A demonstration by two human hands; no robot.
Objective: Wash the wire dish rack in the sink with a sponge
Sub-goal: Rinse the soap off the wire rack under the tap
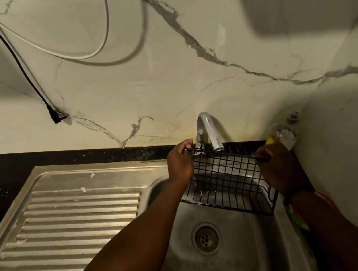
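Right of centre in the frame, the black wire dish rack (227, 181) is hanging tilted over the steel sink (227, 252), just under the tap (207, 130). The left hand (181, 162) is pinching its upper left rim; the right hand (276, 166) is curling its fingers around the right rim.

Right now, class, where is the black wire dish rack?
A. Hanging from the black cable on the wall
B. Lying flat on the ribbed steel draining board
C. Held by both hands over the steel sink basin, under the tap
C: the left hand and right hand each grip an end of the black wire dish rack above the steel sink basin, below the chrome tap.
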